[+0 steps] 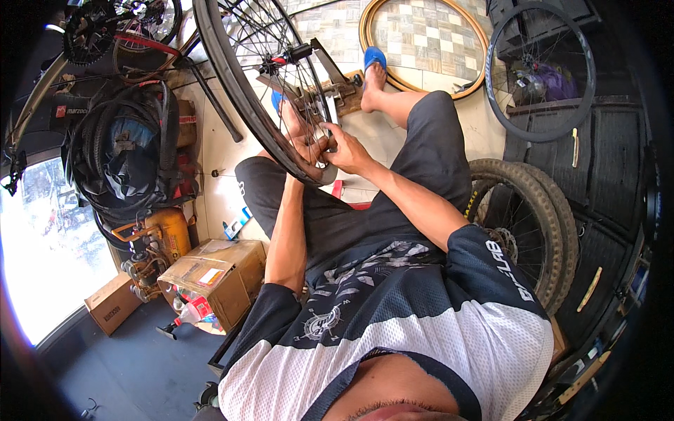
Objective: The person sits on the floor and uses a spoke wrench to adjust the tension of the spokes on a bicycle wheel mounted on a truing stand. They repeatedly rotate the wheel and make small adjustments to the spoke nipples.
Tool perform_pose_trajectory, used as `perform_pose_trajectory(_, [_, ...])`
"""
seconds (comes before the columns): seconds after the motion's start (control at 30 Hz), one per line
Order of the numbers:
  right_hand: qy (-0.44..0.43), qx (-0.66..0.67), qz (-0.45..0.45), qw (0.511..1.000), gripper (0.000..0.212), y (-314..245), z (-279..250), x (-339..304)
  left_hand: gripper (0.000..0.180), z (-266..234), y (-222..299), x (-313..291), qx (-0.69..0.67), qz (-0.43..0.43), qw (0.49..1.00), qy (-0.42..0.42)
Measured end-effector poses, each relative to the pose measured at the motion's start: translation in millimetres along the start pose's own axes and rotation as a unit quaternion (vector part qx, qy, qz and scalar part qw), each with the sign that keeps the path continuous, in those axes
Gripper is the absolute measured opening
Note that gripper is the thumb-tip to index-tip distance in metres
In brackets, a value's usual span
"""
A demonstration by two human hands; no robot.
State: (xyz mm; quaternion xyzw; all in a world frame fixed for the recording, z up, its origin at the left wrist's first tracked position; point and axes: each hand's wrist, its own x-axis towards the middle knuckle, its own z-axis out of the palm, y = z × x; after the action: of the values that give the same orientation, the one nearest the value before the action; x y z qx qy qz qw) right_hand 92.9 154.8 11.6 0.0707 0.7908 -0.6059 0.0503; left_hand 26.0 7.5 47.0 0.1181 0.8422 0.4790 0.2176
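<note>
Cardboard box (242,270), brown, set where the tiled floor's left edge meets blue flooring; contents mostly hidden
Bottle (200,307), red label, at the box's lower-left side; inside or beside, cannot tell
Smaller carton (112,305), brown, by the bright doorway at the floor's left edge
Purple bag (560,84), at the black cabinet's (544,172) far end, partly behind a grey-rimmed wheel (493,81)
Bicycle wheel (232,91), black, spoked, upright in a metal stand (347,97) on a wooden base, between the person's legs
Left hand (309,149): fingers curled among the spokes near the rim's lowest part; rim partly covers the hand, grip cannot be told
Right hand (349,153): thumb and forefinger drawn near together at the spokes, just beside the left; anything pinched too small to tell
Yellow compressor (168,228), behind the box
Coiled tyres (105,144), heaped along the floor's left edge
Tan hoops (366,29), flat, beyond the stand
Knobbly-tyred wheels (554,231), leaning at the cabinet's near side, beside the person's right arm
</note>
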Motion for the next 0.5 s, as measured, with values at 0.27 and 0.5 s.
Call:
perform_pose_trajectory(0.27, [-0.114, 0.335, 0.105, 0.930, 0.032, 3.1, -0.6, 12.8, 0.063, -20.2, -34.2, 23.2, -0.173, -0.157, 0.964, 0.127])
perform_pose_trajectory(0.5, [-0.129, 0.366, 0.125, 0.913, 0.031, -13.1, -4.0, 10.9, 0.039, -15.4, -111.6, 30.1, 0.003, 0.134, 0.989, 0.060])
